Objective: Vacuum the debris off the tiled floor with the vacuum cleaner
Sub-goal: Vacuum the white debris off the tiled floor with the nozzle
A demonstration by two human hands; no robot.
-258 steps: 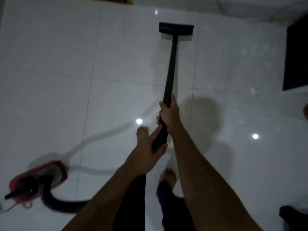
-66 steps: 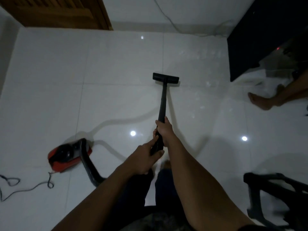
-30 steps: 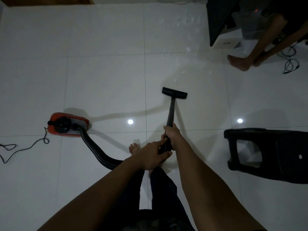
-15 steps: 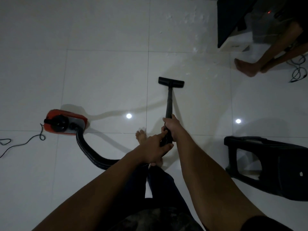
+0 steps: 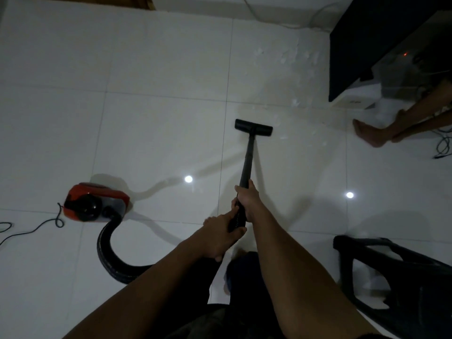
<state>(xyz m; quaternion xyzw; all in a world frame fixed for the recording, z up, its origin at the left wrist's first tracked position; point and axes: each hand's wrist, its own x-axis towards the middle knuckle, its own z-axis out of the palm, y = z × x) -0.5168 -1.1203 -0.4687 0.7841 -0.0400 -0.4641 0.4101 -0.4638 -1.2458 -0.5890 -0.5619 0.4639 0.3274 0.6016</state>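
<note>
A glossy white tiled floor (image 5: 146, 130) fills the dim room, two lights mirrored in it; pale debris (image 5: 297, 102) lies scattered at one o'clock from the floor head (image 5: 253, 127), thickening toward a dark cabinet (image 5: 367, 45) at two o'clock. The head sits flat on the tile at twelve o'clock from the hands, just short of the nearest flecks. The right hand (image 5: 248, 201) is wrapped round the black wand (image 5: 247, 162); the left hand (image 5: 217, 236) clasps the ribbed end just behind it, toward six o'clock. The red canister (image 5: 95, 201) rests at nine o'clock, its thick hose (image 5: 107, 255) curling back to the hands. The wand looks stiff and light, likely to glide on slick tile; a two-handed hold at its upper end suits steering; the flexible hose may tug the canister along. A black chair (image 5: 403, 277) stands at four o'clock; another person's foot (image 5: 367, 133) is near the debris.
</note>
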